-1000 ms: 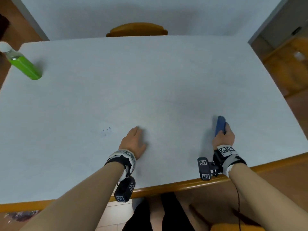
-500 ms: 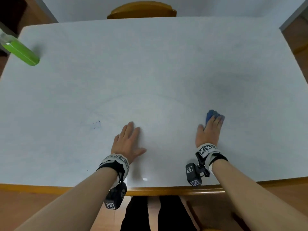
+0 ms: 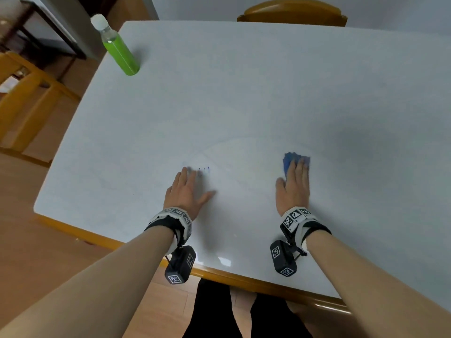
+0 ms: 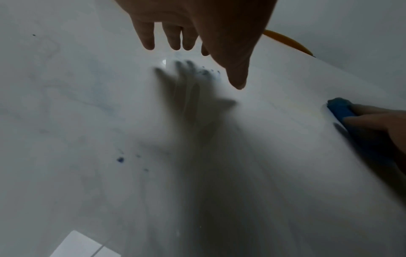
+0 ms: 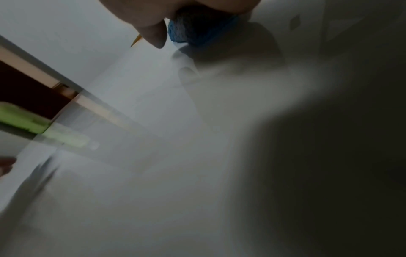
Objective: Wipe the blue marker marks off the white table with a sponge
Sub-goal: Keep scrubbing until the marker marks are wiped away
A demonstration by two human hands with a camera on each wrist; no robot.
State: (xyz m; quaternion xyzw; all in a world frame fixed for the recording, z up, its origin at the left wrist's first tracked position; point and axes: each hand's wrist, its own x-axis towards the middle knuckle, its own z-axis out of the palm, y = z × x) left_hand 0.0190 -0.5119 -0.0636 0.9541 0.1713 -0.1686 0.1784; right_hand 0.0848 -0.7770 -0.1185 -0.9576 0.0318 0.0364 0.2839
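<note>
On the table [image 3: 268, 93]: 1 blue sponge [image 3: 290, 161], 1 green bottle [image 3: 119, 50], 2 hands, approx. 4 small marker dots [image 3: 203, 170], maybe more, view is blurry. Behind: 1 chair [image 3: 291, 11].

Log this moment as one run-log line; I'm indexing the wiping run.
right hand: presses blue sponge flat on white table | left hand: open above table | blue marks: unwiped, by left fingertips | green bottle: far left corner
</note>
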